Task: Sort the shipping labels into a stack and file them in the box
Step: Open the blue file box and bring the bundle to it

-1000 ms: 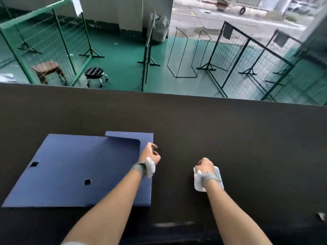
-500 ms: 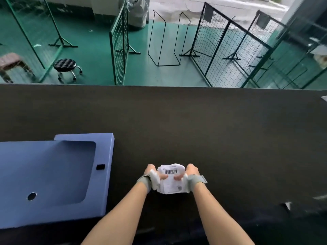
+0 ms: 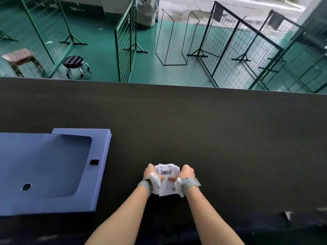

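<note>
Shipping labels (image 3: 166,177) gathered into one bundle, gripped from both sides by left hand (image 3: 152,174) and right hand (image 3: 185,173) just above the dark tabletop (image 3: 230,138); squaring-up apparently underway, filing in blue box (image 3: 53,174), left, not yet done.

The only printed marks sit on the shipping labels (image 3: 167,175), a white stack gripped between the left hand (image 3: 150,175) and the right hand (image 3: 186,174). On the top label a black barcode runs across the sheet, with a few small dark lines of print just above it, toward its far edge; these are too small to read. Below the barcode, near the label's right corner by the right thumb, lies a small square code, likewise unreadable. No word, brand or number can be made out.
</note>
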`<move>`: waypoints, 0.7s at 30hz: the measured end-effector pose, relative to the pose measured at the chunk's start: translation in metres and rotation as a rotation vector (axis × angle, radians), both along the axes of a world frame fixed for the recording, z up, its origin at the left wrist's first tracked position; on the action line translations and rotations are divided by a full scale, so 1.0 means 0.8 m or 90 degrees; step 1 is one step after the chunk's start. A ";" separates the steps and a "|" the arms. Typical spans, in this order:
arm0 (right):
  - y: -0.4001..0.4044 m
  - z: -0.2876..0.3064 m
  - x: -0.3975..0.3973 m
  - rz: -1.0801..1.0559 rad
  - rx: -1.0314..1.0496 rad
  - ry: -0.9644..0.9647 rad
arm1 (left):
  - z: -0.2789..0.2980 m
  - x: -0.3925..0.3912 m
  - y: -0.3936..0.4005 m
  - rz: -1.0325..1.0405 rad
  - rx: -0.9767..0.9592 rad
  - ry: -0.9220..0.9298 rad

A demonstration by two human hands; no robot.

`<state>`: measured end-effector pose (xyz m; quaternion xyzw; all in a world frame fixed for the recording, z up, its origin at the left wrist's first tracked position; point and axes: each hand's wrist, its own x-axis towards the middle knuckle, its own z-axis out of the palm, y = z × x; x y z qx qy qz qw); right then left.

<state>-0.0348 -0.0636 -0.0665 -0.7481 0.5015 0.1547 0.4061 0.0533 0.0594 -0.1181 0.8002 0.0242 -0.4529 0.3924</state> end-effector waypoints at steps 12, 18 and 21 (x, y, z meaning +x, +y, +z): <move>-0.001 0.012 0.012 0.047 0.008 0.038 | 0.059 0.000 0.027 0.023 -0.134 -0.018; 0.022 0.062 0.039 0.074 0.244 -0.245 | 0.065 0.054 0.064 0.003 -0.303 0.016; 0.051 0.078 0.089 0.121 0.260 -0.275 | 0.105 0.094 0.106 0.033 -0.313 -0.024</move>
